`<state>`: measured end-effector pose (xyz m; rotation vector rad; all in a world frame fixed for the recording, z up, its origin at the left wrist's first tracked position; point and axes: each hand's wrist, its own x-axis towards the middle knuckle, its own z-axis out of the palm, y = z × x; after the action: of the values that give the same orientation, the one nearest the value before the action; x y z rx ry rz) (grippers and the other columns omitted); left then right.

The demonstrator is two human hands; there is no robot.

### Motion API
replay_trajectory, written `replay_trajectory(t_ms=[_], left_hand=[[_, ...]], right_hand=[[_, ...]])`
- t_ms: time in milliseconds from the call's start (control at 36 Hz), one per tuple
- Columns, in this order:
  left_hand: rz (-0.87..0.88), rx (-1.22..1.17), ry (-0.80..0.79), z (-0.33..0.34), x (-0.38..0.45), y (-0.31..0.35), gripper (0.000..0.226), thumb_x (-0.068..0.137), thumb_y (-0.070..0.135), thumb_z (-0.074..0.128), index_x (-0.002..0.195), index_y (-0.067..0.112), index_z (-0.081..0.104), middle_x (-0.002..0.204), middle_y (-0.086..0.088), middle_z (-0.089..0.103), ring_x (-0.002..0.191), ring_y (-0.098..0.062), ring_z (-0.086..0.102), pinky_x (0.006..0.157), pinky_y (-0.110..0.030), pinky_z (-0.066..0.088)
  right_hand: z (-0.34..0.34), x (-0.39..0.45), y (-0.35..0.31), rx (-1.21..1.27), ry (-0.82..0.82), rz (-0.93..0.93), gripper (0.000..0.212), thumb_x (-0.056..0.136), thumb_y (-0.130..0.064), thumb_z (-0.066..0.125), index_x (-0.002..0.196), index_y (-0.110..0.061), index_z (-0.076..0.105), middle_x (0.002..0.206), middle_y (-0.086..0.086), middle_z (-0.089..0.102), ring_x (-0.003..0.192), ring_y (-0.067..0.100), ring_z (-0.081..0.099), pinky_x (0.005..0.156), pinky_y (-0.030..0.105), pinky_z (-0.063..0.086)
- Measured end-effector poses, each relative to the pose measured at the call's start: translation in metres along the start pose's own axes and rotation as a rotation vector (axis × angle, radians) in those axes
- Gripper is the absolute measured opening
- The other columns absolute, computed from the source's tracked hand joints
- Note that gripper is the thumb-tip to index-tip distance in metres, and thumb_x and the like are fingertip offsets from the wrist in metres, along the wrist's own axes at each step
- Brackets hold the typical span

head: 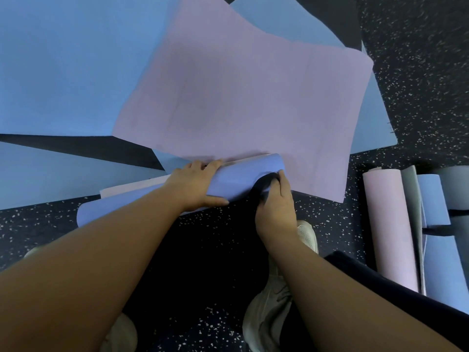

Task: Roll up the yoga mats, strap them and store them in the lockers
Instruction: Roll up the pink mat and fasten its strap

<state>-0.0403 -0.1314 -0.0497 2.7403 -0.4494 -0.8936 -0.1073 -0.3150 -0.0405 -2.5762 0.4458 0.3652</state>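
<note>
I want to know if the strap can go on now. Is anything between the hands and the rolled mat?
Nothing visible. The left hand rests directly on the rolled mat, and the right hand grips the black strap against the roll's right end. No lockers are in view, so that path cannot be judged.

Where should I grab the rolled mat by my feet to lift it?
Grip the rolled mat around its middle, from above, fingers curling under. It lies sideways on the floor and is a long soft tube, so the ends would sag. The left hand already rests there; the right hand holds the strap.
</note>
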Motion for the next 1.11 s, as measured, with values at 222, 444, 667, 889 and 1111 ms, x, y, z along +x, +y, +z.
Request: replay_trajectory(t_ms=[222, 444, 667, 889, 1111], left_hand=[[-0.018, -0.002, -0.030, 0.001, 0.004, 0.010, 0.113, 0.073, 0.073, 0.061, 0.154, 0.022, 0.001, 0.145, -0.012, 0.039, 0.133, -0.031, 0.030, 0.106, -0.042, 0.027], [-0.139, -0.128, -0.005, 0.011, -0.007, 0.020, 0.120, 0.065, 0.061, 0.075, 0.154, 0.022, 0.004, 0.151, -0.004, 0.026, 0.137, -0.027, 0.022, 0.103, -0.045, 0.032], [-0.204, -0.343, 0.232, -0.022, -0.038, 0.012, 0.110, 0.037, 0.077, 0.051, 0.139, 0.036, 0.035, 0.117, -0.003, 0.047, 0.116, -0.029, 0.039, 0.093, -0.038, 0.034], [-0.171, -0.383, 0.393, -0.061, -0.093, 0.002, 0.114, 0.037, 0.079, 0.051, 0.137, 0.024, 0.040, 0.119, -0.005, 0.053, 0.112, -0.029, 0.045, 0.086, -0.034, 0.023], [-0.177, -0.463, 0.391, -0.080, -0.150, 0.009, 0.095, 0.055, 0.041, 0.089, 0.136, 0.029, 0.040, 0.122, -0.008, 0.055, 0.109, -0.036, 0.052, 0.088, -0.044, 0.045]], right_hand=[[-0.001, 0.001, 0.002, 0.067, 0.044, 0.005, 0.040, 0.091, 0.004, 0.042, 0.130, -0.002, 0.046, 0.159, 0.002, 0.020, 0.140, 0.023, 0.031, 0.104, 0.029, 0.032], [-0.015, 0.000, -0.004, 0.121, 0.105, -0.034, 0.034, 0.091, -0.002, 0.048, 0.125, 0.002, 0.046, 0.149, 0.007, 0.033, 0.115, 0.033, 0.051, 0.085, 0.035, 0.038], [-0.047, -0.001, -0.050, 0.151, 0.215, -0.249, 0.048, 0.080, -0.007, 0.069, 0.123, 0.001, 0.049, 0.145, 0.009, 0.036, 0.125, 0.027, 0.046, 0.100, 0.029, 0.036], [-0.097, -0.021, -0.096, 0.162, 0.237, -0.410, 0.072, 0.076, -0.011, 0.076, 0.138, 0.004, 0.041, 0.151, 0.012, 0.032, 0.137, 0.028, 0.033, 0.109, 0.021, 0.021], [-0.148, -0.059, -0.126, 0.126, -0.052, -0.542, 0.107, 0.077, -0.039, 0.078, 0.152, -0.002, 0.010, 0.158, 0.011, 0.014, 0.140, 0.022, 0.026, 0.110, 0.015, 0.017]])
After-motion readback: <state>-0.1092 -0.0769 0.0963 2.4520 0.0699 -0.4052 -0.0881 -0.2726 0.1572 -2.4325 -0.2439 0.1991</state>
